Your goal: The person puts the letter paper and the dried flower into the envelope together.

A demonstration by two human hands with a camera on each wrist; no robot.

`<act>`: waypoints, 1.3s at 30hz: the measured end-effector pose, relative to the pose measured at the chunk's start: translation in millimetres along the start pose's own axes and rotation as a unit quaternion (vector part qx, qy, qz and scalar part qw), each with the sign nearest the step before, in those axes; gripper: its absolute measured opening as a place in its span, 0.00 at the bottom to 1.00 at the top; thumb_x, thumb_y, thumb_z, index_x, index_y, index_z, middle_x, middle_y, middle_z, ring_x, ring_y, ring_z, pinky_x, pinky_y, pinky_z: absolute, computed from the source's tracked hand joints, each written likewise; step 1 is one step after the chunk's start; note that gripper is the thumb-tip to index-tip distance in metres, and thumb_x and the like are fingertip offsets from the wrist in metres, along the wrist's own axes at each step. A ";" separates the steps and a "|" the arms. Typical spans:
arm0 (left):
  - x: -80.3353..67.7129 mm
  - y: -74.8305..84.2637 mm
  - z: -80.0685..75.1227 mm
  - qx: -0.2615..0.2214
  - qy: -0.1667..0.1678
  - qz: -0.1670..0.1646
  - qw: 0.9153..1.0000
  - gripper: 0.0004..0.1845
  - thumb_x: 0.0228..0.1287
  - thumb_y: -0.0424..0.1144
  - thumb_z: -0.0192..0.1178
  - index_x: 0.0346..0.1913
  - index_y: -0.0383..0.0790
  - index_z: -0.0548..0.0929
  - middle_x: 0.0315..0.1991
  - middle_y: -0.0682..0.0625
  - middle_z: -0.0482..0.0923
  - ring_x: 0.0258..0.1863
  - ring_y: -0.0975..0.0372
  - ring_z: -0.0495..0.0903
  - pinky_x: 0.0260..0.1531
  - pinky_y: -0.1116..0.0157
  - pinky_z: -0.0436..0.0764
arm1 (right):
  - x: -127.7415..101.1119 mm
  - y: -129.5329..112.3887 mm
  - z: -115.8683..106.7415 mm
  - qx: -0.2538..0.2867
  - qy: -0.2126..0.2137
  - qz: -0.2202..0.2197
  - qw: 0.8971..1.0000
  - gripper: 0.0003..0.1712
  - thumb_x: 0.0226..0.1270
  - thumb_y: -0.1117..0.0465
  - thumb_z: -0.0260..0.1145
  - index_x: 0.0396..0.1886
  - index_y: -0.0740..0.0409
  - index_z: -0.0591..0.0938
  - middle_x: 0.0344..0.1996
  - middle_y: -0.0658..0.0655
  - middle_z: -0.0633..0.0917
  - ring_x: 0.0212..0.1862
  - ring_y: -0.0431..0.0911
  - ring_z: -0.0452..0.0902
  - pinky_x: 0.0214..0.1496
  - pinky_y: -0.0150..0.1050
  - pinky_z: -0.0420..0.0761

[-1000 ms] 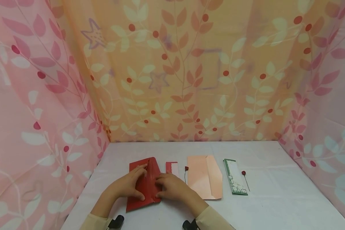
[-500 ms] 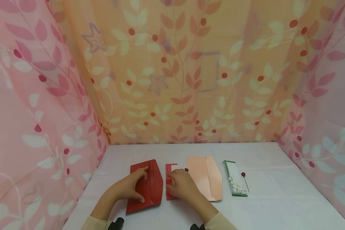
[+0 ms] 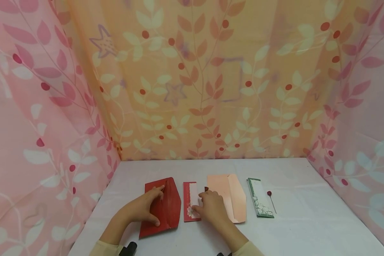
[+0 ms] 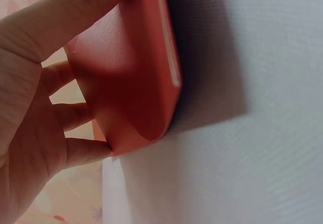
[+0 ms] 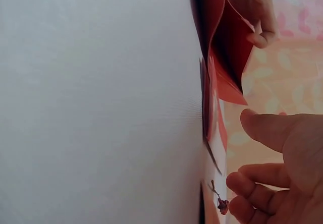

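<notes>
On the left of the table in the head view lies a red envelope (image 3: 174,209), its flap spread out to the right. My left hand (image 3: 142,206) grips its front panel, thumb near and fingers far. The right wrist view shows the envelope's mouth (image 5: 233,42) gaping under that hold. A pink-red card (image 3: 188,199) with a white floral panel lies just right of the flap. Over the gap between this card and the peach envelope (image 3: 219,182) is my right hand (image 3: 213,208), thumb apart from loosely bent fingers, holding nothing. A small dark red rose (image 5: 222,205) lies close to its fingertips.
Further right on the white-covered table (image 3: 307,227) lie a green-edged card (image 3: 260,199) with white flowers and another thin-stemmed red rose (image 3: 269,193). Patterned curtains (image 3: 198,89) stand behind the table and along both sides.
My right hand has left the red envelope's flap and moved right, passing over the pink-red card toward the near rose. My left hand has stayed on the red envelope.
</notes>
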State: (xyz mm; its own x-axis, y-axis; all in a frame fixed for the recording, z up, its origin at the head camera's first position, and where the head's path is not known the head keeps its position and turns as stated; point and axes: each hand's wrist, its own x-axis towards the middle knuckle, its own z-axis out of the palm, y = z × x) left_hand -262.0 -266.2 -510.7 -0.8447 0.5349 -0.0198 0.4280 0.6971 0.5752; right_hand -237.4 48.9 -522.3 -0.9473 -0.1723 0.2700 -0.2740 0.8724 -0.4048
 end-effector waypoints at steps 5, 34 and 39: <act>0.0 1.4 -0.5 0.004 0.001 0.000 1.000 0.40 0.37 0.61 0.84 0.51 0.55 0.72 0.81 0.52 0.56 0.79 0.43 0.54 0.62 0.46 0.78 | -0.9 -0.4 5.1 0.006 -0.029 0.041 0.999 0.35 0.49 0.38 0.80 0.49 0.57 0.88 0.37 0.54 0.86 0.40 0.48 0.77 0.42 0.47 0.75; 2.8 2.7 -1.7 0.007 -0.002 0.001 1.000 0.39 0.35 0.62 0.84 0.49 0.61 0.71 0.80 0.50 0.58 0.78 0.43 0.57 0.62 0.46 0.78 | -5.1 -0.7 11.9 0.004 -0.033 0.058 0.998 0.28 0.42 0.43 0.84 0.39 0.57 0.89 0.22 0.50 0.78 0.30 0.46 0.69 0.35 0.46 0.64; 2.3 2.9 -2.0 0.006 -0.003 0.001 1.000 0.38 0.34 0.62 0.84 0.48 0.63 0.71 0.80 0.49 0.58 0.79 0.42 0.56 0.64 0.44 0.76 | -6.8 -3.4 10.2 0.050 -0.025 0.079 0.995 0.26 0.43 0.48 0.85 0.39 0.58 0.89 0.20 0.47 0.76 0.30 0.45 0.68 0.35 0.45 0.62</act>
State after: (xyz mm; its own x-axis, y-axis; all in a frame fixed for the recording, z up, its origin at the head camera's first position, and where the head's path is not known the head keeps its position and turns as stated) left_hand -263.4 -264.0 -507.5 -0.8416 0.5396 -0.0230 0.4345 0.7018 0.5646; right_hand -231.8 42.4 -531.7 -0.9863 -0.0614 0.1529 -0.1337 0.8406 -0.5249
